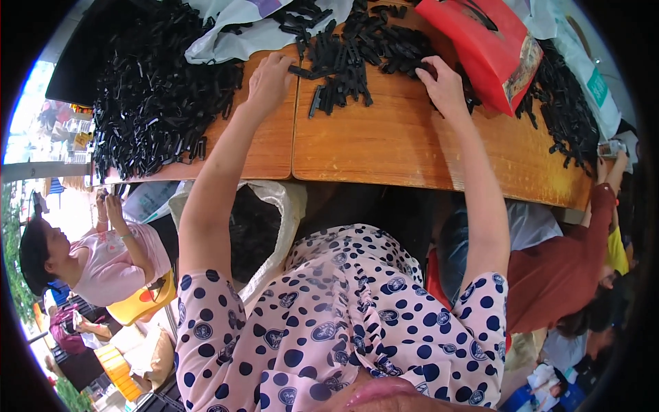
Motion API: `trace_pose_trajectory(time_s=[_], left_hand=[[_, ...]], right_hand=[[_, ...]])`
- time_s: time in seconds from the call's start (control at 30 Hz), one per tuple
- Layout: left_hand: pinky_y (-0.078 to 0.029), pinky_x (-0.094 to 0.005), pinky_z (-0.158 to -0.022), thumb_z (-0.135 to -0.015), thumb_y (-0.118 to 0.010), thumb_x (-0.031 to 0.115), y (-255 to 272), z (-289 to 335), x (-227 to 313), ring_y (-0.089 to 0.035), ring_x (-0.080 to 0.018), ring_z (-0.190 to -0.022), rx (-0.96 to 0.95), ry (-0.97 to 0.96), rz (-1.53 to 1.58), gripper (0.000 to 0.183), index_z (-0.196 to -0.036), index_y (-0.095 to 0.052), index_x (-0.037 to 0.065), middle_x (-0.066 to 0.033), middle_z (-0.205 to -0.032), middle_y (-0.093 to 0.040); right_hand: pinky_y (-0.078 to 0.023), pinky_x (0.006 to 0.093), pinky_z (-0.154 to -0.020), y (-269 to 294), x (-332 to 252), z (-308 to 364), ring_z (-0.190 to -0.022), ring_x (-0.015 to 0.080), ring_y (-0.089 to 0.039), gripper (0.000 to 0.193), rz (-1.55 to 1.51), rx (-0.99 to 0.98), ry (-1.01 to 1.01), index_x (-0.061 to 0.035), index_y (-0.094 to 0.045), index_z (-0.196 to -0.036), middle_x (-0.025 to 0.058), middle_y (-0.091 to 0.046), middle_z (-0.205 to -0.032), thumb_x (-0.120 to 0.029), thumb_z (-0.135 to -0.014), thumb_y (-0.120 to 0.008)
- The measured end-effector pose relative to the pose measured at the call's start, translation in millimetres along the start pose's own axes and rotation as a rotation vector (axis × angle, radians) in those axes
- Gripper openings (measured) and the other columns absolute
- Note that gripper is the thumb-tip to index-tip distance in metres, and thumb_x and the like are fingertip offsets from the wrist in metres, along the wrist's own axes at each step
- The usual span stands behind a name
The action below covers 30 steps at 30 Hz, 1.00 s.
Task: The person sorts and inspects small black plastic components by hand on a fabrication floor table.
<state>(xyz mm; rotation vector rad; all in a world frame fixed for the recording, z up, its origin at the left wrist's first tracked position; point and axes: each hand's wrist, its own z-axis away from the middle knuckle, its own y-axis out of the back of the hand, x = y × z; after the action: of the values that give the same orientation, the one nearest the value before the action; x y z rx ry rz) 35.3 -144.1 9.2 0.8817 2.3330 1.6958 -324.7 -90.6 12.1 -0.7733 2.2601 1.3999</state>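
Note:
Small, narrow black plastic pieces (pixel 343 86) lie in a loose pile on the wooden table in front of me. At the pile's left edge, my left hand (pixel 270 81) is closed, its fingertips on the end of one black plastic piece (pixel 302 71). My right hand (pixel 443 84) is at the pile's right edge, thumb and forefinger curved and apart beside the pieces, with nothing visible between them. Some of its other fingers are hidden. A red bag (pixel 484 51) lies just beyond my right hand.
A large heap of black pieces (pixel 161 103) covers the table's left side; another heap (pixel 566 120) lies far right. A white plastic bag (pixel 230 31) rests at the back. An open white sack (pixel 292 206) stands below the table edge. People sit on both sides.

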Motion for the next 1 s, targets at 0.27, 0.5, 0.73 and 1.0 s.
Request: trace_pose_trajectory(time_s=[0.27, 0.5, 0.73, 1.0], left_hand=[[-0.048, -0.0424, -0.079, -0.081, -0.063, 0.008, -2, 5, -7, -0.06, -0.0324, -0.094, -0.153, 0.072, -0.038, 0.025, -0.104, -0.055, 0.009, -0.0126, -0.098, -0.061], [-0.049, -0.0233, -0.067, -0.09, -0.063, 0.014, 25, 39, 62, -0.062, -0.0101, -0.078, -0.164, 0.61, 1.205, 0.021, -0.105, -0.06, -0.001, -0.0042, -0.088, -0.065], [-0.046, -0.0211, -0.066, -0.093, -0.058, 0.013, 39, 40, 109, -0.057, -0.0066, -0.074, -0.169, 0.364, 0.979, 0.018, -0.104, -0.065, 0.001, -0.001, -0.086, -0.065], [-0.048, -0.0223, -0.07, -0.093, -0.057, 0.01, 54, 43, 125, -0.059, -0.0074, -0.076, -0.08, 0.195, 0.668, 0.017, -0.106, -0.063, 0.0, -0.001, -0.084, -0.066]], right_hand=[[-0.054, 0.0231, -0.069, -5, -59, 46, -0.081, 0.0148, -0.067, 0.025, -1.309, -0.158, -0.474, 0.0, -0.058, -0.114, 0.0076, -0.066, -0.092, -0.008, -0.09, -0.062], [-0.053, 0.022, -0.07, -23, -107, 68, -0.085, 0.0153, -0.068, 0.022, -1.217, -0.161, -0.421, 0.0018, -0.06, -0.11, 0.0092, -0.067, -0.093, -0.004, -0.089, -0.06], [-0.052, 0.0228, -0.066, -38, -137, 85, -0.078, 0.0131, -0.067, 0.017, -0.963, -0.062, -0.225, 0.0023, -0.06, -0.104, 0.0062, -0.064, -0.089, 0.0, -0.087, -0.062], [-0.052, 0.0262, -0.062, -25, -149, 98, -0.073, 0.0177, -0.068, 0.02, -0.705, 0.057, -0.053, 0.0031, -0.059, -0.105, 0.0115, -0.057, -0.085, 0.004, -0.086, -0.06]])
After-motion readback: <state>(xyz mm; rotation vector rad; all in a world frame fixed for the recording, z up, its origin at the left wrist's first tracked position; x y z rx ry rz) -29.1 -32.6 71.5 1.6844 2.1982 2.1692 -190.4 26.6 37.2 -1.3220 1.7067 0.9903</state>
